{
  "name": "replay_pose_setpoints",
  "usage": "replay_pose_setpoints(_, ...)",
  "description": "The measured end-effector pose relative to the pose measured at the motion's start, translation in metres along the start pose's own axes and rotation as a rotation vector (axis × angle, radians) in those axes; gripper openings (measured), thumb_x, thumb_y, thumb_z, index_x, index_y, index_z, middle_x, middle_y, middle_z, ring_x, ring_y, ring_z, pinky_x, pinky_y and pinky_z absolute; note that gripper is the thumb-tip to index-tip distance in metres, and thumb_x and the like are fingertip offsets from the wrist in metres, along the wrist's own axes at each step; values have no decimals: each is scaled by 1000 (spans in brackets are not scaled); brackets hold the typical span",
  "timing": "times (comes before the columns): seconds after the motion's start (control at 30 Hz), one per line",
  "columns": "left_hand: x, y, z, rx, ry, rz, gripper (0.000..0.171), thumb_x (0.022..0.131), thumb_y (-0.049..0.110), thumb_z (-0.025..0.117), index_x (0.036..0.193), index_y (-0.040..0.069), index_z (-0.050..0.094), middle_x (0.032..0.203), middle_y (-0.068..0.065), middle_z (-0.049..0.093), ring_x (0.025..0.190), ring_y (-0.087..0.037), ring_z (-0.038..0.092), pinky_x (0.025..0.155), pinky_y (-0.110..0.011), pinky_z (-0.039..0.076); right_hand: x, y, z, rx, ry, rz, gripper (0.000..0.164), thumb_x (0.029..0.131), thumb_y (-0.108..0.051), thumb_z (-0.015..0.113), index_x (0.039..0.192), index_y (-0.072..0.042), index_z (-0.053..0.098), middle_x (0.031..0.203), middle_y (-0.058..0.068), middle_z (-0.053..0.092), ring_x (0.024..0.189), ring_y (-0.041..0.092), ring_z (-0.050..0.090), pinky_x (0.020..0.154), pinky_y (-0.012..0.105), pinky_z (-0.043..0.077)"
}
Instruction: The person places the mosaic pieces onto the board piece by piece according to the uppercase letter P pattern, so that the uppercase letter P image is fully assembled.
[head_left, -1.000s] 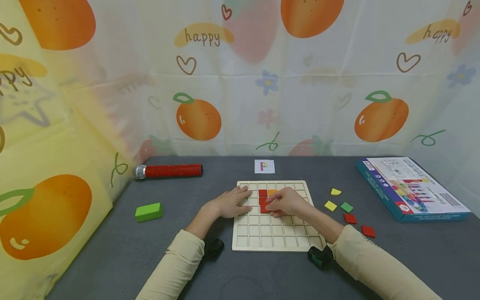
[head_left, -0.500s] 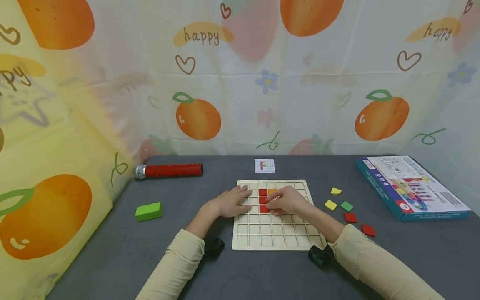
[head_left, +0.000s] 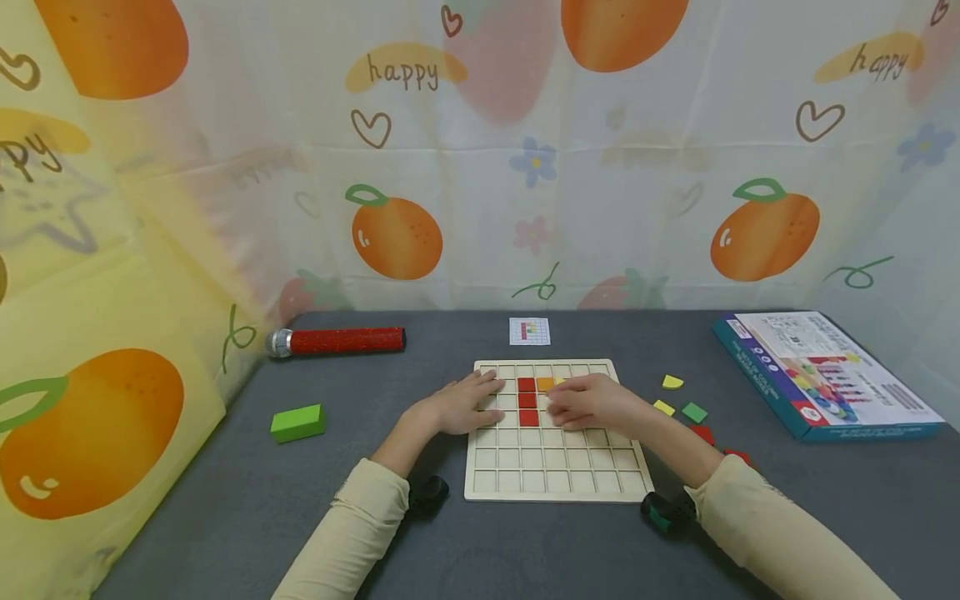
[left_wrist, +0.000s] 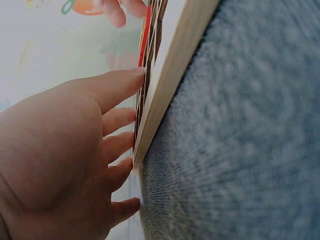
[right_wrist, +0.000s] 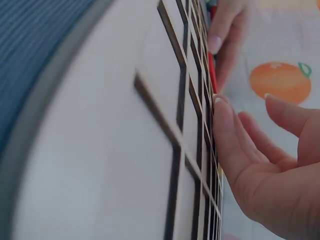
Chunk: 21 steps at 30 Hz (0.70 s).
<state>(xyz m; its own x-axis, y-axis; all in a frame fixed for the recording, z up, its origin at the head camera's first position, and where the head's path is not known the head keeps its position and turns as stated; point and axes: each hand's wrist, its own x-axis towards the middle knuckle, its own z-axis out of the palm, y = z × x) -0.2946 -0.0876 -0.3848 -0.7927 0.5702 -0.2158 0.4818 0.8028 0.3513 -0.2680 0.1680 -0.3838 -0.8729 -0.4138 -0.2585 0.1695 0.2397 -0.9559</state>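
A pale wooden grid board (head_left: 558,483) lies on the table in front of me. Three red square tiles (head_left: 527,401) stand in a column on it, with an orange tile (head_left: 545,384) right of the top one. A bit of yellow tile (head_left: 559,381) peeks out behind my right hand. My left hand (head_left: 461,406) rests on the board's left side, fingers spread and fairly straight, thumb tip near the red tiles in the left wrist view. My right hand (head_left: 596,404) is low over the board right of the red column, its loosely bent fingers apart from the thumb and holding nothing.
Right of the board lie loose yellow (head_left: 672,382), green (head_left: 694,412) and red (head_left: 702,434) tiles. A boxed game (head_left: 825,375) sits farther right. Behind the board is a small pattern card (head_left: 529,331). A red microphone (head_left: 345,340) and green block (head_left: 297,423) lie left.
My right hand has drawn back to the right from the lowest red tile, leaving all three red tiles and the orange one uncovered. The left hand has stayed put.
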Motion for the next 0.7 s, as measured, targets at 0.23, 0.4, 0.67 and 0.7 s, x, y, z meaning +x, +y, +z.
replay_pose_setpoints(0.23,0,0,1,-7,-2,0,61,98,40,51,150,14,33,156,-6,21,144,-25,11,111,-51,15,-13,4,-21,161,-54,10,49,101,-23,49,134,13,42,117,20,60,100,24,63,90,38,48)
replay_pose_setpoints(0.4,0,-1,1,-1,-7,5,61,98,40,51,150,13,33,156,-6,21,144,-25,11,111,-51,15,-25,7,-38,207,-58,11,55,103,-26,46,137,15,36,121,20,58,106,24,62,93,39,46)
replay_pose_setpoints(0.67,0,-1,1,-2,-3,-4,60,98,39,52,149,14,34,156,-6,23,144,-24,12,111,-50,16,-45,11,-63,143,7,-16,64,102,-34,45,140,15,31,130,24,53,113,25,59,94,36,46)
replay_pose_setpoints(0.7,0,-1,1,-2,-3,-5,60,98,39,52,149,14,34,156,-6,23,144,-24,12,111,-50,16,-47,11,-65,141,16,-17,66,101,-35,46,141,15,30,130,25,52,113,25,59,94,36,45)
